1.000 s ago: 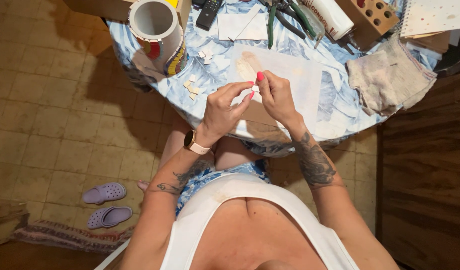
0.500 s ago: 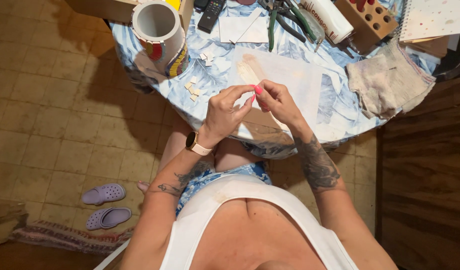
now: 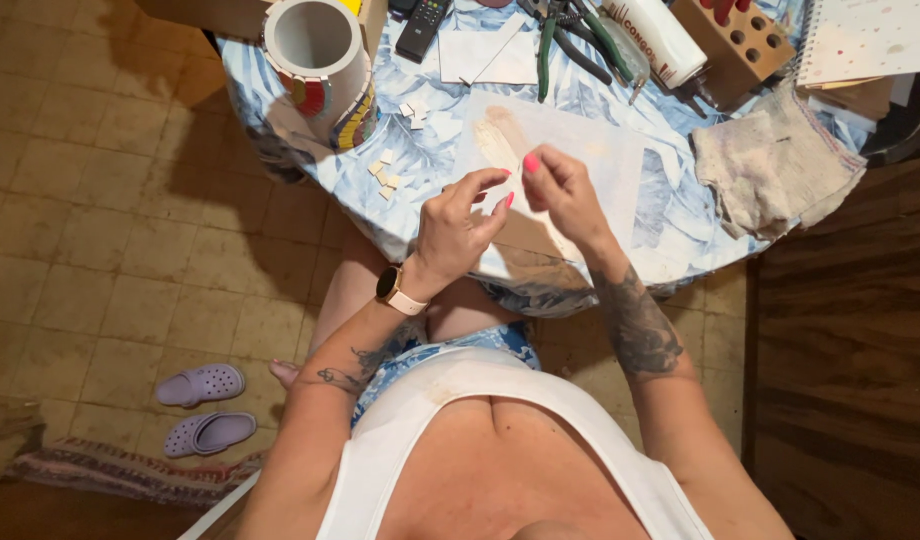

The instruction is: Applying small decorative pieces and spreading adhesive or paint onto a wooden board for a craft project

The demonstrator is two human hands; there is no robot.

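My left hand (image 3: 458, 228) and my right hand (image 3: 562, 195) are raised together above the near edge of a round table with a blue leaf-pattern cloth (image 3: 435, 160). Their fingertips almost meet over a white sheet (image 3: 590, 165) smeared with pale paste (image 3: 498, 138). The left fingers are pinched on what looks like a small pale piece, barely visible against the sheet. The right fingers curl close beside it; I cannot tell if they grip anything. Several loose tile bits (image 3: 384, 173) lie left of the sheet.
A white cylinder partly covered in coloured mosaic (image 3: 318, 62) stands at the table's left. Behind the sheet lie green-handled pliers (image 3: 548, 42), a remote (image 3: 421, 27), a white bottle (image 3: 656, 36) and a wooden block with holes (image 3: 736, 40). A grey rag (image 3: 776, 160) lies right. Purple clogs (image 3: 206, 408) sit on the tiled floor.
Both hands have stayed together over the sheet; the fingers shifted slightly, and the small white piece seen between them earlier is harder to make out now.
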